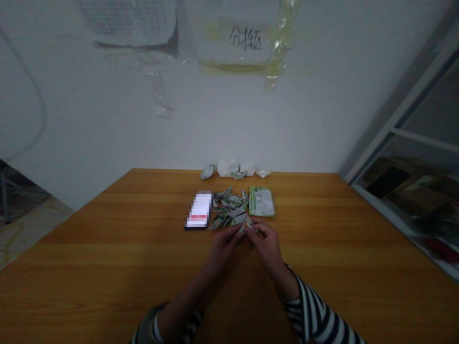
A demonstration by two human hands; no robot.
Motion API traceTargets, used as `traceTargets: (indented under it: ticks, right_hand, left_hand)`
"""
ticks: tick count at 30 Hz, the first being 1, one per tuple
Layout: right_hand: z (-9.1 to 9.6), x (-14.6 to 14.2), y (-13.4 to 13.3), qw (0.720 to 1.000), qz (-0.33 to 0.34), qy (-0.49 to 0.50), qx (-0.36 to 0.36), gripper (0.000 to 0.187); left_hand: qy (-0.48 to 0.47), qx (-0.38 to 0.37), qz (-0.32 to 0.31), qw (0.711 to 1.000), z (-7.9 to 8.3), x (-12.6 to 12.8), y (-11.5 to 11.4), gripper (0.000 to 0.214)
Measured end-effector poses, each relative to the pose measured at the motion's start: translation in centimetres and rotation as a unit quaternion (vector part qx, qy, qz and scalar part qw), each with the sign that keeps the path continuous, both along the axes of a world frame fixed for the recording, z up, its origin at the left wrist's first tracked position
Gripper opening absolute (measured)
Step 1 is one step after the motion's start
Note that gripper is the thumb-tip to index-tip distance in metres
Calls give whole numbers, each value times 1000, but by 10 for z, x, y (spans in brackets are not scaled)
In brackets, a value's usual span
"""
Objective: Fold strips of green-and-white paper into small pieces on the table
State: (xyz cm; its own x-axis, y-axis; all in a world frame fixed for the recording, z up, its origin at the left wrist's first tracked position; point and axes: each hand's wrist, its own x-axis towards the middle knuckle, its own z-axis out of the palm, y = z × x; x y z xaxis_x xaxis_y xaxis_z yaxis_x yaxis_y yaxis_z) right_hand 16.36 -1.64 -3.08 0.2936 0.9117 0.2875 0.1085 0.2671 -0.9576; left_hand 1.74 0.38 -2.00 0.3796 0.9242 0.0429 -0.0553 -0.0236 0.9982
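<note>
I see the left hand (221, 246) and right hand (268, 242) pinching a small packet (245, 226); a slack pinch could, I judge, drop it into the pile (229, 208) just beyond.

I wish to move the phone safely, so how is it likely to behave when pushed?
The phone would probably slide, not roll, since it lies flat on the table. It seems stiff, given its straight lower edge. Pushed toward the small packets close beside it, it might shift them.
</note>
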Motion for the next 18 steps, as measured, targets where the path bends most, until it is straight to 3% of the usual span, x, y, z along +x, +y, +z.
traceTargets:
  ticks: [7,15,18]
  right_hand:
    - [4,-7,-4,1000,-27,15,2,16]
    - [6,-5,-4,999,-22,31,1,20]
    - [6,-4,-4,1000,-11,27,2,21]
  left_hand:
    - [-34,-27,30,999,1,5,-5,43]
    - [106,121,32,986,4,0,-5,34]
    - [97,122,38,987,4,0,-5,33]
